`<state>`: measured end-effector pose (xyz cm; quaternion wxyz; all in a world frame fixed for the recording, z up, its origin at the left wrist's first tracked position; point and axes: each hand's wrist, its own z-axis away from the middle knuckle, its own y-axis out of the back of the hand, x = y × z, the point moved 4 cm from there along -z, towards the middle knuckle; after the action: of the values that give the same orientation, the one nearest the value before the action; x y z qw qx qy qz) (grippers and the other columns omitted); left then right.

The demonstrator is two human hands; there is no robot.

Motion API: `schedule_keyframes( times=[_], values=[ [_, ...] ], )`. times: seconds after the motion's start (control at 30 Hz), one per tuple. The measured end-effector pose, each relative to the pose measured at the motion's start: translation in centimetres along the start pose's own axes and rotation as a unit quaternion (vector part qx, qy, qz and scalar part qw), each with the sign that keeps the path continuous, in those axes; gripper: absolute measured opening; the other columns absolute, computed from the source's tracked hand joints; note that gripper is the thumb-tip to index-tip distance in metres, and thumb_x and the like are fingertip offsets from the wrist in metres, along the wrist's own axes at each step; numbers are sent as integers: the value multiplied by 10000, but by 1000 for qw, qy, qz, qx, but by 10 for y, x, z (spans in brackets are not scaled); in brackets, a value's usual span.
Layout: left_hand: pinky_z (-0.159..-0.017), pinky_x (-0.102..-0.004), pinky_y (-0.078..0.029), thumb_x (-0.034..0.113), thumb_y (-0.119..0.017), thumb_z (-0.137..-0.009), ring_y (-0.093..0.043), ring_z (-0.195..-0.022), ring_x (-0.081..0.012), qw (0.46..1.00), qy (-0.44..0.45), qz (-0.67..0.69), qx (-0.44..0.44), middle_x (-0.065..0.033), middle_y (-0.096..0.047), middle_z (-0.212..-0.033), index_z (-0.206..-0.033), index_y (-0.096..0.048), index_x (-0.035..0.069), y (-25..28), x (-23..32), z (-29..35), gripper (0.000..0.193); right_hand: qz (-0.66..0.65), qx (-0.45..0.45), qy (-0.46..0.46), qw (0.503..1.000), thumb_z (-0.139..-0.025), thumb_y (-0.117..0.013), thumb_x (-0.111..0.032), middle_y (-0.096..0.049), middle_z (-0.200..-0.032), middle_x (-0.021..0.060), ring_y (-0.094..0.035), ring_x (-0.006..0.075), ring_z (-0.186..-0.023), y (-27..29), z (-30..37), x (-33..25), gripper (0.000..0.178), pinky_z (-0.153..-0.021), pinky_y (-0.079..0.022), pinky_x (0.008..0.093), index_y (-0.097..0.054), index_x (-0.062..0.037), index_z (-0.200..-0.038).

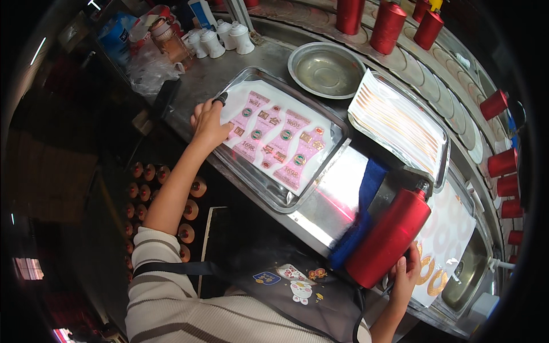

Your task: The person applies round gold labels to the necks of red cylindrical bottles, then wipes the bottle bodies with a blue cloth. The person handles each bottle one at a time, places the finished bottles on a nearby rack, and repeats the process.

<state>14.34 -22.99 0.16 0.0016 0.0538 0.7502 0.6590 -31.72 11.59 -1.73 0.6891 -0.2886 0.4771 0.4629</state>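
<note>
My left hand point(210, 124) is at the left edge of a metal tray point(274, 201), its fingers apart over the leftmost pink label decal point(246, 120). Something black covers or sits at one fingertip; I cannot tell which. Several pink and gold bottle-shaped decals lie on white sheeting in this tray. My right hand point(405, 275) grips a glossy red bottle point(390, 237) near its base. The bottle leans, its metallic neck toward the upper right. Part of the right hand's grip is hidden by the bottle. A blue cloth point(366, 197) lies beside the bottle.
Behind the tray stands a round metal basin point(326, 70). A second tray point(400, 123) holds striped sheets. Gold ring decals point(437, 282) lie at right near a sink point(466, 274). Red bottles point(389, 27) stand along a curved conveyor point(420, 74). White lidded jars point(240, 39) are at back left.
</note>
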Motion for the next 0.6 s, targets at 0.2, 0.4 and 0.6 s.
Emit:
schedule_keyframes(
  times=[0.2, 0.4, 0.6],
  values=[
    [-1054, -539, -341, 402, -809, -778, -471, -1271, -373, 994, 92, -1, 54, -156, -574, -1309, -1222, -576, 58, -20, -50, -25, 608, -11, -14, -33, 999, -962, -672, -359, -576, -1329, 152, -547, 230, -1233, 8, 3, -1, 676, -1051, -417, 350, -449, 75, -1429],
    [-893, -463, -482, 304, -845, -734, -638, -1024, -347, 974, 156, 164, 6, -142, -675, -1063, -1106, -600, 26, -30, -71, -28, 524, 4, -6, -49, 999, -974, -658, -315, -556, -1364, 135, -546, 218, -1229, 12, 4, -1, 649, -1037, -426, 335, -431, 64, -1449],
    [-720, -396, -533, 133, -814, -733, -699, -843, -294, 972, 103, 193, 87, -144, -706, -908, -961, -620, -3, -29, -64, -48, 328, 22, -15, -20, 999, -985, -637, -321, -568, -1343, 125, -550, 195, -1185, -1, 4, -17, 621, -1010, -421, 316, -446, 51, -1443]
  ],
)
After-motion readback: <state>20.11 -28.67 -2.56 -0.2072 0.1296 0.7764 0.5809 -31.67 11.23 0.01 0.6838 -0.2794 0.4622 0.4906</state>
